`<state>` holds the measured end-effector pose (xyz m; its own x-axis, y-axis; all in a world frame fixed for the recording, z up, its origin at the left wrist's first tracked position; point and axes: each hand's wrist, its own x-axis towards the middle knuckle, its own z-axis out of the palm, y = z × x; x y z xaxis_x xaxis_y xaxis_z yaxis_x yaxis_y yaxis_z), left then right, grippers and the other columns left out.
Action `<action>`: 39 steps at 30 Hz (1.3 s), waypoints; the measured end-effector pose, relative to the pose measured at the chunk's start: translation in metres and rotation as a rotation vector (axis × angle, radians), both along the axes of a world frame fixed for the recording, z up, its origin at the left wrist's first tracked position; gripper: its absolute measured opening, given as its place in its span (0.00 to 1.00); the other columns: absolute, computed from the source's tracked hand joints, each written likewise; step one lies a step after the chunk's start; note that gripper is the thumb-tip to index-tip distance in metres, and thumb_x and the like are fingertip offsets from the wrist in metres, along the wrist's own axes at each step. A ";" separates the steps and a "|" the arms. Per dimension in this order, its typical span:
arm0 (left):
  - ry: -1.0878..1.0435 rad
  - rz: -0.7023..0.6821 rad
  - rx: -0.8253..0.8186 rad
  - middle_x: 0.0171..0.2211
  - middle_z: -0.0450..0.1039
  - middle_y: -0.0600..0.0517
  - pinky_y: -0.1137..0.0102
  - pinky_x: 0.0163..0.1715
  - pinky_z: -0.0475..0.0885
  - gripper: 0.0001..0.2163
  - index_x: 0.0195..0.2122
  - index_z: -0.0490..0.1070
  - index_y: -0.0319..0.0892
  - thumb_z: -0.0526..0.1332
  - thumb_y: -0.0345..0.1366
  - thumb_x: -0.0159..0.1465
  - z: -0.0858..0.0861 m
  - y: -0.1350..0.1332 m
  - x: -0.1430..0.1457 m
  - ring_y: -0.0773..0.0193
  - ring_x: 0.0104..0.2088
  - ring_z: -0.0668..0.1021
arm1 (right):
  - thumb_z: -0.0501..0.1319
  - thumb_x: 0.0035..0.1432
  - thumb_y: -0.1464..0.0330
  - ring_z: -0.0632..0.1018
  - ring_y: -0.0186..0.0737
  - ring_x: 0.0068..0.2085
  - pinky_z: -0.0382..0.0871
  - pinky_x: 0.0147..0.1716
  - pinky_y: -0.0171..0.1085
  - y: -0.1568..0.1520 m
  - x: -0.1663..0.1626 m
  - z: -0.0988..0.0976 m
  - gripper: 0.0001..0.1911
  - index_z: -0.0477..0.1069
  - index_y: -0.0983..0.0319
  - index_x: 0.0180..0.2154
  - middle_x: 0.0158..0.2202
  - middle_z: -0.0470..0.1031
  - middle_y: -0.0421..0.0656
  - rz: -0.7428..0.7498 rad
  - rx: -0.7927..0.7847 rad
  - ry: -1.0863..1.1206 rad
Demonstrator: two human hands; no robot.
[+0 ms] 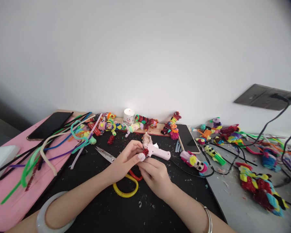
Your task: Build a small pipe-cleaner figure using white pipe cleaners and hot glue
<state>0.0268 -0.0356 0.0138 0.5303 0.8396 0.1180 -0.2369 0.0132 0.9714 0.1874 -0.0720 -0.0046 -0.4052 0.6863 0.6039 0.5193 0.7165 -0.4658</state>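
My left hand [130, 156] is closed in a pinch on a small red glittery pipe-cleaner piece [145, 151]. Against it, my right hand [158, 176] is closed too, fingertips at the lower side of the same piece and partly hidden. Just behind the fingers lies a pale pink hot glue gun [162, 153], its handle pointing right and its front partly covered in residue. Under my hands rest scissors [126, 194] with yellow and orange handles, blades pointing to the upper left. All this is over a black mat [106, 207] sprinkled with scraps.
Loose pipe cleaners [45, 152] and a dark phone [49, 125] lie on a pink board at left. A paper cup [129, 116] and colourful pipe-cleaner figures [146, 122] line the wall. On the right are a white-framed tablet [188, 139], more figures [259, 189] and black cables [269, 121] from a wall socket.
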 end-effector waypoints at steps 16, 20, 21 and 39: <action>0.012 0.020 0.009 0.43 0.69 0.51 0.67 0.49 0.65 0.07 0.44 0.63 0.45 0.57 0.36 0.65 -0.001 0.001 0.000 0.61 0.47 0.72 | 0.55 0.62 0.77 0.78 0.39 0.35 0.75 0.35 0.36 -0.003 -0.001 0.003 0.11 0.75 0.65 0.42 0.34 0.78 0.47 0.008 -0.037 0.015; 0.019 0.021 0.005 0.43 0.69 0.51 0.67 0.49 0.65 0.07 0.44 0.64 0.45 0.57 0.36 0.65 -0.001 0.001 -0.001 0.62 0.47 0.72 | 0.55 0.62 0.76 0.78 0.39 0.34 0.75 0.34 0.36 -0.003 0.000 0.001 0.11 0.74 0.64 0.43 0.34 0.78 0.47 0.013 -0.052 0.013; 0.021 0.026 0.002 0.42 0.69 0.51 0.67 0.49 0.66 0.07 0.43 0.64 0.45 0.58 0.36 0.65 -0.001 0.001 -0.001 0.62 0.47 0.72 | 0.54 0.63 0.76 0.78 0.39 0.34 0.75 0.34 0.36 -0.003 0.000 0.001 0.12 0.74 0.64 0.43 0.34 0.78 0.46 0.013 -0.057 0.013; 0.017 0.040 -0.003 0.42 0.70 0.51 0.67 0.49 0.66 0.08 0.43 0.65 0.45 0.59 0.37 0.64 -0.002 0.002 -0.001 0.61 0.47 0.72 | 0.55 0.62 0.76 0.79 0.39 0.35 0.76 0.36 0.37 -0.004 0.000 0.003 0.12 0.74 0.64 0.43 0.35 0.78 0.47 0.011 -0.043 0.019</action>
